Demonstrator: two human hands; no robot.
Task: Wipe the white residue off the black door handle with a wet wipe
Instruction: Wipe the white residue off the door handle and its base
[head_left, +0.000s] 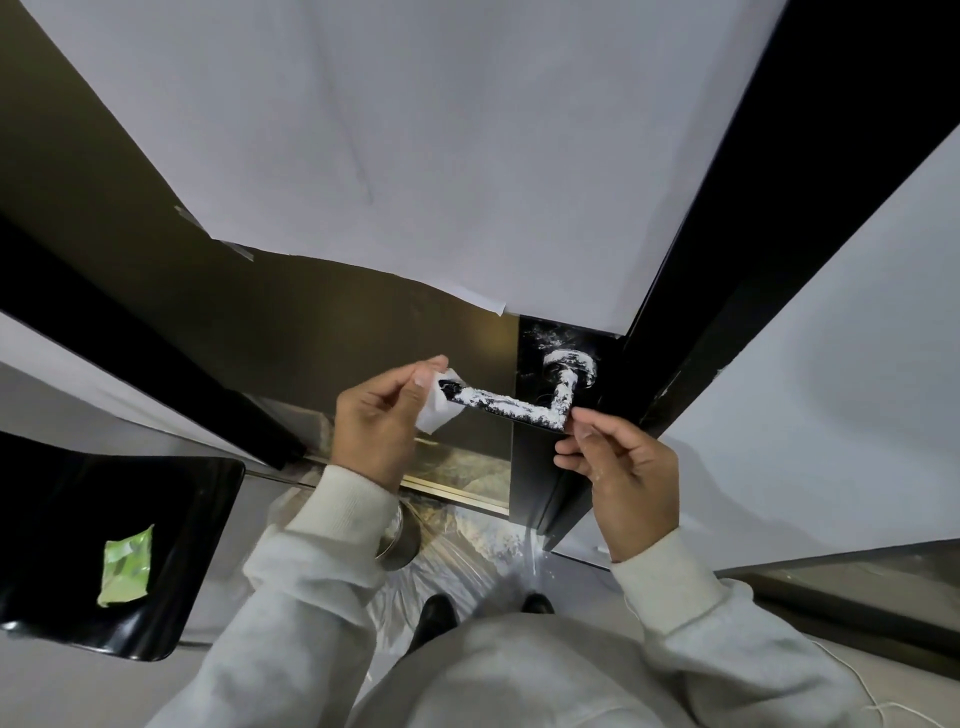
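Black lever handle (511, 405) on a black plate at the door's edge, caked along most of its length with white residue (519, 401), thick and crusty on the bar, the bend and the round base. Only the free tip at the left showing clean black, glossy. More white smears and specks on the plate (540, 338) above the base. White wet wipe (439, 402) bunched against that clean tip, touching it and partly wrapped behind it. Left hand (376, 421) pinching the wipe, thumb and curled fingers closed on its upper edge, the loose corner hanging below the knuckles. Right hand (621, 462) just below the bend of the handle, fingers curled, thumb and forefinger tip meeting close under the corner of the lever; hard to tell whether touching the handle or just beside it, and nothing clearly held. Faint white dusting on the right fingers. Pale grey sleeves (322, 561) with ribbed cuffs on both arms. White paper sheet (415, 156) taped over the door above the handle. Lower left, black chair seat (156, 545) with a green pack of wipes (127, 569) lying on it, well apart from the handle. Clear plastic sheet (467, 566) on the floor below, dusted with white powder, with a metal bowl (400, 540) partly hidden behind the left forearm and two dark shoes (434, 616) near it.
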